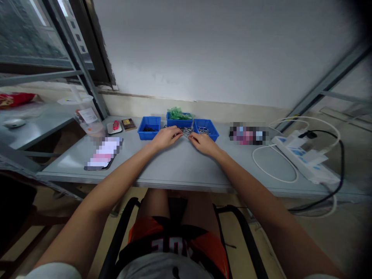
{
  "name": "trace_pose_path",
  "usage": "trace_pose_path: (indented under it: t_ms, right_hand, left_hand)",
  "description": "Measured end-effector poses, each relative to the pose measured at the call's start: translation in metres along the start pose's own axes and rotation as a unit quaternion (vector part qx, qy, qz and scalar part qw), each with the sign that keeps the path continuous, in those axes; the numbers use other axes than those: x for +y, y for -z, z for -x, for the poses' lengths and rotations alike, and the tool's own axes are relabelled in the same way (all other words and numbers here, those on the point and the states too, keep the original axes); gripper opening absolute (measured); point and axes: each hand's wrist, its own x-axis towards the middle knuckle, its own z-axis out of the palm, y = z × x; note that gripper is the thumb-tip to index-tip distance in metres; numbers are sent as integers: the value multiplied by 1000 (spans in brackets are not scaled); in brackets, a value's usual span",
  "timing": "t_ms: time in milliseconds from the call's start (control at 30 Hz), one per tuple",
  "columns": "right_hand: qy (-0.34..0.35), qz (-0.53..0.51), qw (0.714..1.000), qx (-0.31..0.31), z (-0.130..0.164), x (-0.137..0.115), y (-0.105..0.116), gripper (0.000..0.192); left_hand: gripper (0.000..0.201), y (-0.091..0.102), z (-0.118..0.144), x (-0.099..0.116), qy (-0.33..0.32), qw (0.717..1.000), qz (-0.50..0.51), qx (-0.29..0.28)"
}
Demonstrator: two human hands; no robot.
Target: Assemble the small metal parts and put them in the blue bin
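Over the middle of the grey desk, my left hand and my right hand face each other with fingertips pinched. A small thin metal piece shows between them; its exact kind is too small to tell. Just beyond my fingers lies a pile of slim metal pieces. Three blue bins surround it. The left bin holds dark small parts, the rear bin green plastic packets, and the right bin shiny metal pieces. My right hand is close to the right bin's front.
A phone, a lidded drink cup, a white dish with a red item and a small dark box stand left. Rightward are a blurred-out object and a white power strip with looping cables. A wall rises behind.
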Motion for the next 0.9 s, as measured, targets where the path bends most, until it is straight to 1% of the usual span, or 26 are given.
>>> trace_pose_path:
  t_ms: [133, 233, 300, 367, 500, 567, 700, 800, 900]
  right_hand:
    - [-11, -3, 1000, 11, 0, 0, 2, 25]
    - [-11, -9, 999, 42, 0, 0, 3, 25]
    - [-6, -28, 997, 66, 0, 0, 3, 22]
    - [4, -46, 996, 77, 0, 0, 3, 19]
    - [56, -49, 996, 44, 1, 0, 2, 18]
    - [71, -46, 996, 29, 2, 1, 1, 19]
    - [80, -43, 995, 33, 1, 2, 0, 20]
    - [60, -29, 996, 56, -1, 7, 2, 21]
    - [-10, 4, 994, 110, -2, 19, 5, 24]
  left_hand:
    - [25, -2, 0, -3, -2, 1000, -6, -12]
    - [24, -4, 0, -5, -3, 1000, -10, -26]
    - [24, -5, 0, -6, -4, 1000, -8, -25]
    - [25, -5, -1, -7, -7, 1000, -4, -19]
    - [25, -5, -1, -6, -3, 1000, 4, -16]
    - [24, -6, -1, -6, 1, 1000, 5, -20]
    - [26, -7, -1, -8, 14, 1000, 4, -18]
    - [27, -9, 0, -12, 39, 999, 1, -24]
    - [28, -10, 1, -15, 53, 996, -14, -74]
